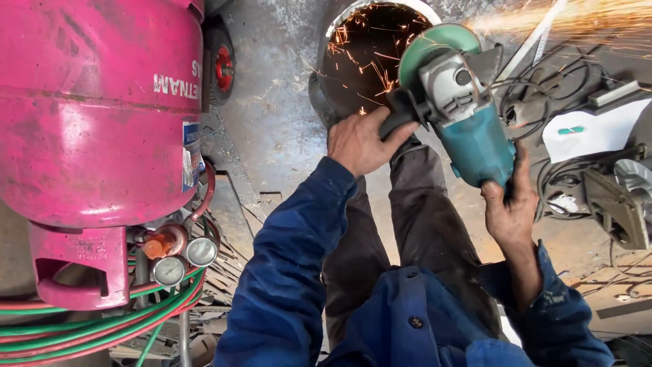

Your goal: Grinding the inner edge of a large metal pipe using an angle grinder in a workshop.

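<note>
Here the left hand [358, 143] is wrapped around the black side handle and the right hand [508, 204] grips the teal body of the grinder [462, 115], whose green-guarded disc bites the rim of the steel pipe [367, 54], throwing sparks. Steady two-handed pressure with a shallow disc angle seems best. Left of the grinder stands a scuffed pink gas cylinder [95, 115].

Bright daylight, sharp focus — sparks streaked
</note>
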